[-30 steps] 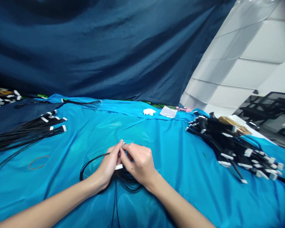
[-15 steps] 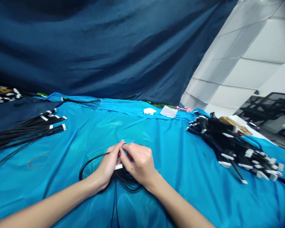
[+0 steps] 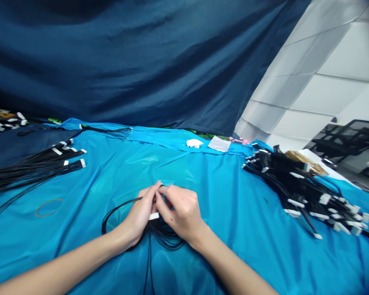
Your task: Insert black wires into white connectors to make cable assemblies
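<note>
Looped black cables (image 3: 163,234) beneath right grip (image 3: 181,212)

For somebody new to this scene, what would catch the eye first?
Probably the bright blue sheet filling the foreground, where the left hand and right hand meet around looped black cables. Next, the heap of white-ended black cables at right stands out.

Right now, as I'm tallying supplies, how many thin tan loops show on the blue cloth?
1: a tan loop left of the left hand, near black cables; more may be hidden.
</note>
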`<action>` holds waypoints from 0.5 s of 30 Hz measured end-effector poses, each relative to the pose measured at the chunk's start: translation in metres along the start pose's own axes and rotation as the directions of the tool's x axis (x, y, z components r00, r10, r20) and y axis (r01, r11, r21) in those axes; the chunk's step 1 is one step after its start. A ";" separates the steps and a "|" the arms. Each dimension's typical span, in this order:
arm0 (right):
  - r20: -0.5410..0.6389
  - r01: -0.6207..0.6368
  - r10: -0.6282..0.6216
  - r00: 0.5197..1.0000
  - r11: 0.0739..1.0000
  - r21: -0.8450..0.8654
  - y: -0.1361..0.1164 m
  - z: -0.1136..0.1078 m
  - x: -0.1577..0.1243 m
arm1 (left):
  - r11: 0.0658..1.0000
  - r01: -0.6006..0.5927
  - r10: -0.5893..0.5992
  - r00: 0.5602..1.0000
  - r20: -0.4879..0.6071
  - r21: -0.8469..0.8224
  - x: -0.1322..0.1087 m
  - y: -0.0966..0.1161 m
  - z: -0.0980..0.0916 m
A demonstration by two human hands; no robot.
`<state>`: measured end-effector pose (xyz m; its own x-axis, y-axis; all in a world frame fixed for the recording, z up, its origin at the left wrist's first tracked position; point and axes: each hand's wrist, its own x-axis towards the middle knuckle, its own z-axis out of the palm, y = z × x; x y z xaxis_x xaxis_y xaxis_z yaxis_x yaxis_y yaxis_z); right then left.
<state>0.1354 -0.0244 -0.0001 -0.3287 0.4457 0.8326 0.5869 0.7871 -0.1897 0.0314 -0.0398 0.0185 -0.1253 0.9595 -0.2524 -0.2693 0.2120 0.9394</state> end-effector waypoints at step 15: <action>-0.060 0.004 -0.002 0.998 0.999 0.033 -0.002 -0.004 0.003 | 0.995 0.084 -0.079 0.993 0.090 -0.049 -0.002 0.007 0.002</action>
<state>0.1363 -0.0264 0.0053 -0.2849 0.4175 0.8629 0.5609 0.8026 -0.2031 0.0316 -0.0401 0.0262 -0.0174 0.9525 -0.3041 -0.3252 0.2822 0.9025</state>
